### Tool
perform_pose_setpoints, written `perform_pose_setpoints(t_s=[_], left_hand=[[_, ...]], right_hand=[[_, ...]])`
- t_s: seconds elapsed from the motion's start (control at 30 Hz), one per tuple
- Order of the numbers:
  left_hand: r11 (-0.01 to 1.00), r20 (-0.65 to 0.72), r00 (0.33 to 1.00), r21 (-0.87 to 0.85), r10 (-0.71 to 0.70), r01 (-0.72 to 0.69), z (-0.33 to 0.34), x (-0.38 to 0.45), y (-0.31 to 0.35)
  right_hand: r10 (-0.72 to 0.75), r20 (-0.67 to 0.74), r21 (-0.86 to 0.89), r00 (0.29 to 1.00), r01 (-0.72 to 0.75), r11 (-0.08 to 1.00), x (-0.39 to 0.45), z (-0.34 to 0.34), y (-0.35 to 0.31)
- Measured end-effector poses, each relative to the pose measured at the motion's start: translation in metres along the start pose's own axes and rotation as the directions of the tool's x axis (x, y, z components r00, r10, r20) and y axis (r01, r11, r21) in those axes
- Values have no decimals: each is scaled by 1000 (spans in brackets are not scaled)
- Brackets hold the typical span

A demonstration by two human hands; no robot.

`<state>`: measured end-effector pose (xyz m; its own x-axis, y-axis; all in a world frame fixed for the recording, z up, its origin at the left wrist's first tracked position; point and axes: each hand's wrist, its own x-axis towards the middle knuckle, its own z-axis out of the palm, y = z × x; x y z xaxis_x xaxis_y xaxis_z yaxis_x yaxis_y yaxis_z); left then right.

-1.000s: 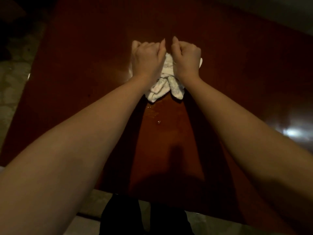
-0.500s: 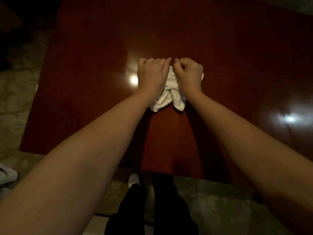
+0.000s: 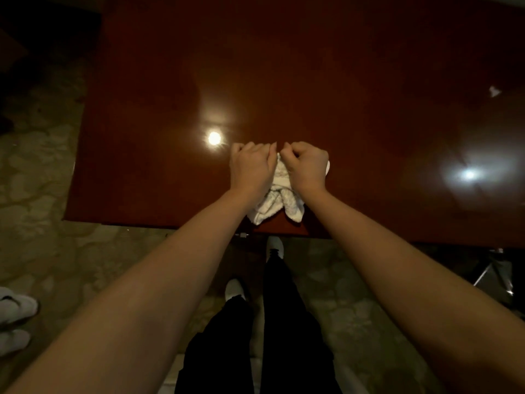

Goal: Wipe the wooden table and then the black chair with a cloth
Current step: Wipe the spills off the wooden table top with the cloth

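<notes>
Hands side by side on cloth (image 3: 279,199), both pressing it onto table (image 3: 312,66). Left hand (image 3: 251,167) curled over the cloth's left part, fingers bent down and closed on the fabric. Right hand (image 3: 306,166) in a fist on the right part, knuckles up, fabric bunched under it. Thumbs almost touching at the top between the hands. Cloth is white, crumpled, two loose ends trailing toward the person, lying near the table's near edge. Table is dark red-brown, glossy, with two bright light reflections, one just left of the left hand, one well to the right. Both forearms bare, stretched out from the bottom corners. Below the table edge: black trousers (image 3: 272,336) and white shoes (image 3: 274,245) on patterned floor (image 3: 42,180). Chair (image 3: 494,274) partly visible at the right, dark, with metal legs, tucked beside the table edge. More white shoes at far left edge.
</notes>
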<state>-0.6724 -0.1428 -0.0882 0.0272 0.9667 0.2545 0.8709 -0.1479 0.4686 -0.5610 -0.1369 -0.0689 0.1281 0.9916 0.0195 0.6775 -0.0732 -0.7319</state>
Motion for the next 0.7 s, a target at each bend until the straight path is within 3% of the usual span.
perform_pose_setpoints(t_s=[0.5, 0.7], left_hand=[[999, 246, 968, 46, -40, 29, -39, -86, 11], [996, 259, 966, 91, -21, -3, -48, -96, 9]], right_hand=[[126, 62, -13, 990, -126, 992, -97, -6, -7], [165, 142, -84, 976, -155, 984, -105, -7, -11]])
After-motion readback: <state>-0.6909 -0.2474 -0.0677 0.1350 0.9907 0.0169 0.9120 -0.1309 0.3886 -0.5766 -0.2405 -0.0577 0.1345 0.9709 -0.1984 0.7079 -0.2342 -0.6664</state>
